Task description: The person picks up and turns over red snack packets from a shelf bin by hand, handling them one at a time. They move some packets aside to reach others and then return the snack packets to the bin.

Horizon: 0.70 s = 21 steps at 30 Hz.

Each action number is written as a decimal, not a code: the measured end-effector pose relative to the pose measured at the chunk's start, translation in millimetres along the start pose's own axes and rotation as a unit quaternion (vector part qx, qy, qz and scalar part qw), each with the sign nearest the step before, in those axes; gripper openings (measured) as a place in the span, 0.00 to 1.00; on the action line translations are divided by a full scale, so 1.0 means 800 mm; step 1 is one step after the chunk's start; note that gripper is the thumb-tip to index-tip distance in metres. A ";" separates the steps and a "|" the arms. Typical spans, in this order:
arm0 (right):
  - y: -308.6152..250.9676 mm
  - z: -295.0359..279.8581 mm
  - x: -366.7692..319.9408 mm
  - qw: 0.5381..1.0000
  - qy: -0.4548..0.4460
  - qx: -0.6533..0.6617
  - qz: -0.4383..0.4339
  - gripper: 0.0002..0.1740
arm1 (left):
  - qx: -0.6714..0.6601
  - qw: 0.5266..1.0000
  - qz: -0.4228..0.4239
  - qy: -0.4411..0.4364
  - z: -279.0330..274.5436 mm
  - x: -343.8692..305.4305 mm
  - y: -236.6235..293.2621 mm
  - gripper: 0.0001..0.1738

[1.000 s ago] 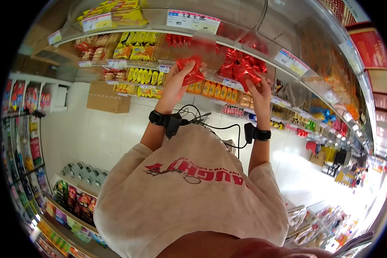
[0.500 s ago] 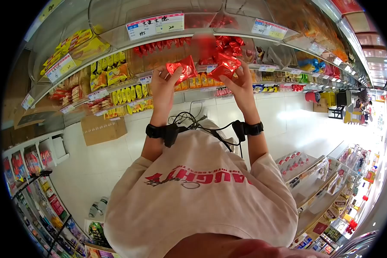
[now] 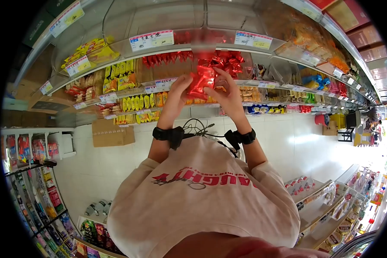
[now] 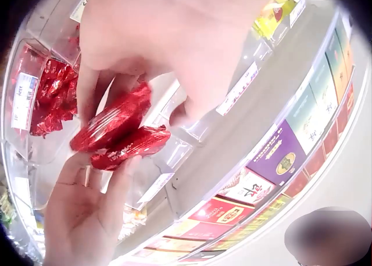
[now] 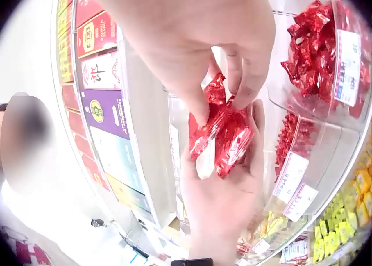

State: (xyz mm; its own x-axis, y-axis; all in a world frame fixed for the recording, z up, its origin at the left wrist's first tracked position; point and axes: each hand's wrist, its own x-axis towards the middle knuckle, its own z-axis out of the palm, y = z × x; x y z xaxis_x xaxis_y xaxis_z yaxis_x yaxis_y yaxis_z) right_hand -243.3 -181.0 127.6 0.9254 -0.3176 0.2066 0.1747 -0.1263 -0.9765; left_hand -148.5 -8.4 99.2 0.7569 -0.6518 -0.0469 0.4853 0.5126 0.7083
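Note:
Two shiny red foil-wrapped snack packets are held close together between my hands, overlapping in the head view. My left hand (image 3: 177,95) grips one red packet (image 4: 119,119) with its fingers behind it. My right hand (image 3: 228,93) pinches the other red packet (image 5: 204,131) between thumb and fingers. In the right wrist view the left palm (image 5: 224,199) faces up beneath both packets. The hands are in front of a shelf bin of similar red packets (image 3: 230,62).
Clear-sided shelf bins carry price tags (image 3: 152,40). Yellow snack packs (image 3: 90,53) lie to the left, and orange-wrapped goods (image 3: 318,47) fill the right side. A cardboard box (image 3: 112,133) stands on the floor. Boxed goods (image 5: 104,112) line an upper shelf.
Both hands, each with a red packet, have come together from apart, and the packets now overlap. The head view has also shifted relative to the shelves.

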 end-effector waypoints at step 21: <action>0.034 -0.126 -0.002 0.968 -0.196 -0.098 -0.120 0.33 | 0.049 0.979 0.033 0.196 0.113 -0.009 -0.110 0.21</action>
State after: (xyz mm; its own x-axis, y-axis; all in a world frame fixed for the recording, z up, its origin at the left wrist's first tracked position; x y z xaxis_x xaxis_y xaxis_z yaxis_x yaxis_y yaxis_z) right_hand -273.6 -278.4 106.8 0.9294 0.1184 0.3496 0.3687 -0.3400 -0.8651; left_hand -236.0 -99.7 101.1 0.9040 -0.3448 -0.2526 0.4006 0.4773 0.7821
